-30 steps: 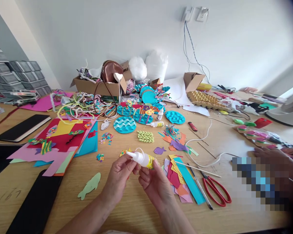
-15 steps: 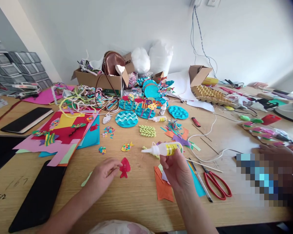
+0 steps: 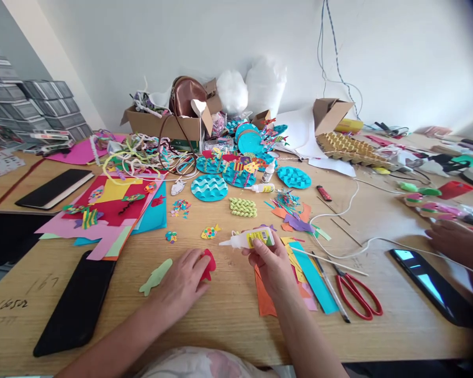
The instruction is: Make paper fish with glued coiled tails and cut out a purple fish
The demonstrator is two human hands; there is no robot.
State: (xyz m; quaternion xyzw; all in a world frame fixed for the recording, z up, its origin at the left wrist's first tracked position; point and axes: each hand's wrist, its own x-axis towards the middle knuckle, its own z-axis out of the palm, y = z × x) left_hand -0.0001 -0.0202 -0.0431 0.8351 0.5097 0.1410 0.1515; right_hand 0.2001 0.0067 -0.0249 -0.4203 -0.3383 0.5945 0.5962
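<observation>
the left hand (image 3: 185, 278) lies palm down near the front of the wooden tabletop (image 3: 228, 333), its bent fingers over the left part of a red paper fish (image 3: 210, 266); whether they pinch the fish or only press on it cannot be told. a pale green paper fish (image 3: 156, 276) lies just left of that hand. the right hand (image 3: 268, 257) grips a white glue bottle with a yellow label (image 3: 256, 239), held tilted above the tabletop, its nozzle pointing left.

to the right are a turquoise paper strip (image 3: 313, 275), a pen (image 3: 331, 287) and red-handled scissors (image 3: 358, 296), with a smartphone (image 3: 429, 283) farther right, near another person's hand (image 3: 451, 239).

beyond the hands sit a spotted yellow paper fish (image 3: 210, 232) and a green wavy piece (image 3: 243, 207). past these are blue discs with wavy strips (image 3: 209, 188), a second glue bottle (image 3: 265, 188) lying flat and a third (image 3: 268, 172) standing. at the back, a cardboard box (image 3: 173, 128) holds a brown bag (image 3: 188, 97).
</observation>
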